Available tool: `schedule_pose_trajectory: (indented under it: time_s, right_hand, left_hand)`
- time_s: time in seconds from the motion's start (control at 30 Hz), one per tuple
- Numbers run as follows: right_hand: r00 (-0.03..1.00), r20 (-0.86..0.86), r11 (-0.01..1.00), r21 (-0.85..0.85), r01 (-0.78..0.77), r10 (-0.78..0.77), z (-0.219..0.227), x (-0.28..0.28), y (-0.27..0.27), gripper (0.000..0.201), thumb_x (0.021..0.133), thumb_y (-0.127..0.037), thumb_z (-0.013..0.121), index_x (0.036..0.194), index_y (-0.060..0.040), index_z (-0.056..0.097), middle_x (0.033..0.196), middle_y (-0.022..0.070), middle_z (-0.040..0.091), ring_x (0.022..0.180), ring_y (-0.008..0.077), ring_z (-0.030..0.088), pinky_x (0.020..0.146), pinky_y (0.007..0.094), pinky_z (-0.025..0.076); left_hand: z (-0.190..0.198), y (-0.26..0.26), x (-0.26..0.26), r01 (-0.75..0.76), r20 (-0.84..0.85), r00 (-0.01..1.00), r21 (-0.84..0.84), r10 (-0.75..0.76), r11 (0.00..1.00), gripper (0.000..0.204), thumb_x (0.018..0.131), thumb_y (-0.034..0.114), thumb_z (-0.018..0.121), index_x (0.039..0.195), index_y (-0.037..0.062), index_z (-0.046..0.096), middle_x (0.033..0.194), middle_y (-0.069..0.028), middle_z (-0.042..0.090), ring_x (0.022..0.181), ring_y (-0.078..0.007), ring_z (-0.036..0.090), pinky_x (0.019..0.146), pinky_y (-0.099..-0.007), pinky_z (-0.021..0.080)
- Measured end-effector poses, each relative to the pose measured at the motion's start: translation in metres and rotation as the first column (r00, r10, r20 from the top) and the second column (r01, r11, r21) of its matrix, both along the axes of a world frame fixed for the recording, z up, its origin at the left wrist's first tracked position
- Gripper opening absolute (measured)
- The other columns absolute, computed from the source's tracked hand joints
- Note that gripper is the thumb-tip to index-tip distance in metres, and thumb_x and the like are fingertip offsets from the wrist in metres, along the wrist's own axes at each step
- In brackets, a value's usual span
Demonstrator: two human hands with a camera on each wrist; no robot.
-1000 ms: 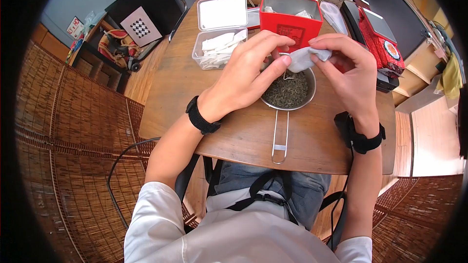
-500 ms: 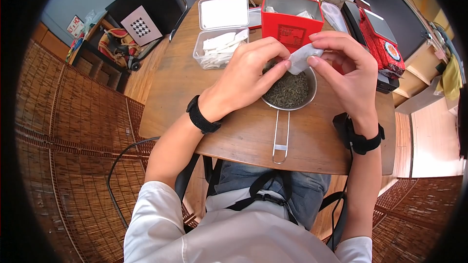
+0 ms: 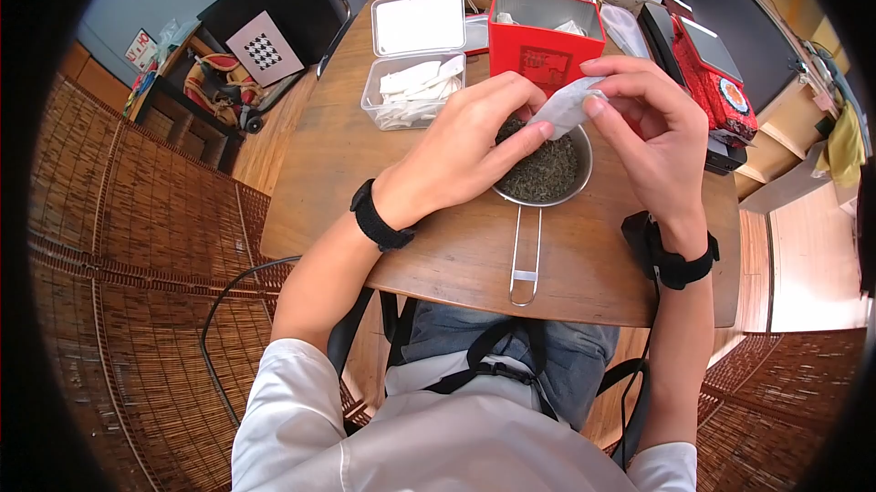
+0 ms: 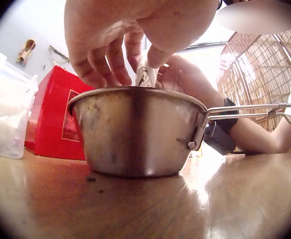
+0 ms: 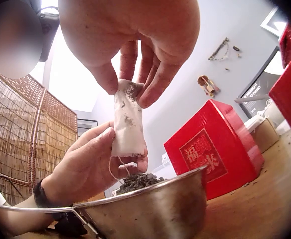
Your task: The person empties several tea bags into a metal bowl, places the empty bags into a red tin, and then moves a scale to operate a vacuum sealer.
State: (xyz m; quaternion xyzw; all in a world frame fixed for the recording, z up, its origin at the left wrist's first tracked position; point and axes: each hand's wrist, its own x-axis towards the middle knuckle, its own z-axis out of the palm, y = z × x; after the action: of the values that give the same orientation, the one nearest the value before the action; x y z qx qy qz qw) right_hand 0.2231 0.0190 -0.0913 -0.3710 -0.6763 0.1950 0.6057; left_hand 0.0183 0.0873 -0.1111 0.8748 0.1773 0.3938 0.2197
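The worktop (image 3: 438, 259) carries everything in reach. Beyond the work stands a red box (image 3: 545, 61), with a lidded clear plastic box (image 3: 406, 122) of white bags (image 3: 420, 81) beside it, its lid up. Nearer the person sits a metal cup (image 4: 135, 134), its wire handle (image 3: 524, 275) pointing towards the near edge; a forearm or sleeve catching that handle could swing or tip the cup and scatter its contents.

Both hands work over the cup, each nearly closed. The right hand (image 3: 657, 113) pinches the upper end of a white tea bag (image 5: 128, 119) between thumb and fingers; the left hand (image 3: 470, 136) grips its lower end, thumb against one edge, fingers curled behind. The tea bag hangs above the cup's rim, dark specks showing through its upper part. If the lower end is the mouth, a loosened left grip would probably let the filling drop, and hard pulling might tear the thin fabric.

Dried leaves (image 3: 543, 168) fill the cup; the drawstring (image 5: 111, 167) dangles just over them and could snag there.
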Motion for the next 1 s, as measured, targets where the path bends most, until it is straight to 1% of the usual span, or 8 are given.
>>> schedule_pose_trajectory:
  time_s: [0.07,0.23,0.33,0.57,0.67,0.77,0.93,1.0]
  right_hand:
    - [1.0,0.006,1.0,0.027,0.004,-0.004,0.0,0.0,0.0,0.011,0.085,0.005,0.07,0.096,0.0067,0.069,0.113,0.0142,0.067,0.098,0.018,0.069,0.087,0.0285,0.059]
    - [1.0,0.004,1.0,0.03,-0.007,0.007,0.0,0.001,0.001,0.01,0.085,0.005,0.07,0.095,0.0067,0.069,0.113,0.0137,0.067,0.098,0.0178,0.069,0.086,0.0286,0.059]
    - [0.999,0.042,1.0,0.027,-0.006,0.005,0.0,-0.001,0.001,0.01,0.085,0.004,0.071,0.095,0.0062,0.069,0.112,0.0131,0.068,0.096,0.0173,0.069,0.085,0.0282,0.059]
    - [0.99,0.142,0.998,0.064,0.006,-0.015,-0.002,0.0,0.002,0.01,0.084,0.003,0.072,0.093,0.0058,0.07,0.111,0.013,0.069,0.091,0.0166,0.07,0.079,0.027,0.058]
    - [0.993,0.115,0.997,0.074,0.017,-0.025,-0.003,-0.001,0.003,0.01,0.083,0.003,0.072,0.092,0.0058,0.071,0.109,0.0133,0.069,0.09,0.017,0.07,0.079,0.0272,0.058]
    - [0.998,0.06,0.999,0.043,0.006,-0.008,0.0,-0.003,0.0,0.01,0.083,0.003,0.072,0.092,0.0057,0.071,0.108,0.0134,0.07,0.09,0.0171,0.07,0.079,0.0272,0.058]
    - [0.994,0.105,0.996,0.086,0.009,-0.018,-0.001,-0.001,0.001,0.01,0.083,0.003,0.072,0.093,0.0059,0.071,0.109,0.0131,0.069,0.091,0.0165,0.069,0.079,0.0269,0.058]
    - [0.995,0.099,0.996,0.085,0.008,-0.017,0.0,-0.002,0.0,0.01,0.083,0.003,0.072,0.093,0.0059,0.071,0.109,0.0131,0.069,0.091,0.0164,0.069,0.079,0.0268,0.058]
  left_hand:
    - [0.0,0.001,-0.001,0.012,-0.03,0.999,0.013,-0.011,1.0,0.016,0.09,0.012,0.068,0.1,-0.001,0.063,0.094,-0.013,0.067,0.085,-0.0267,0.064,0.074,-0.0348,0.05]
    - [0.008,-0.01,0.003,-0.007,0.084,0.996,-0.012,0.008,1.0,0.015,0.092,0.01,0.066,0.102,-0.0014,0.064,0.098,-0.013,0.066,0.087,-0.0268,0.064,0.074,-0.0349,0.05]
    - [0.002,0.002,-0.001,0.037,-0.008,0.999,0.083,-0.037,0.996,0.016,0.091,0.01,0.067,0.103,-0.001,0.064,0.098,-0.0125,0.066,0.086,-0.0261,0.063,0.074,-0.0351,0.05]
    - [0.005,-0.004,0.0,0.016,0.0,1.0,0.009,-0.016,1.0,0.016,0.089,0.01,0.068,0.102,0.0,0.065,0.096,-0.0122,0.067,0.086,-0.0265,0.064,0.073,-0.0354,0.05]
    - [0.002,0.0,0.0,0.036,-0.042,0.999,0.042,-0.035,0.998,0.022,0.088,0.009,0.068,0.108,0.0004,0.063,0.098,-0.0127,0.068,0.087,-0.0266,0.065,0.073,-0.0351,0.05]
    - [0.003,-0.004,0.002,0.032,0.036,0.999,0.003,-0.032,0.999,0.032,0.087,0.009,0.069,0.117,0.0009,0.061,0.102,-0.0136,0.069,0.089,-0.0269,0.066,0.074,-0.0346,0.051]
    - [0.004,-0.006,0.0,0.019,-0.02,1.0,-0.075,-0.02,0.997,0.042,0.086,0.01,0.071,0.125,0.0009,0.058,0.11,-0.0143,0.07,0.092,-0.028,0.067,0.08,-0.0358,0.052]
    - [0.005,-0.006,0.0,0.012,-0.024,1.0,-0.033,-0.012,0.999,0.044,0.086,0.011,0.071,0.126,0.0007,0.058,0.112,-0.0149,0.069,0.092,-0.0283,0.067,0.08,-0.0361,0.052]
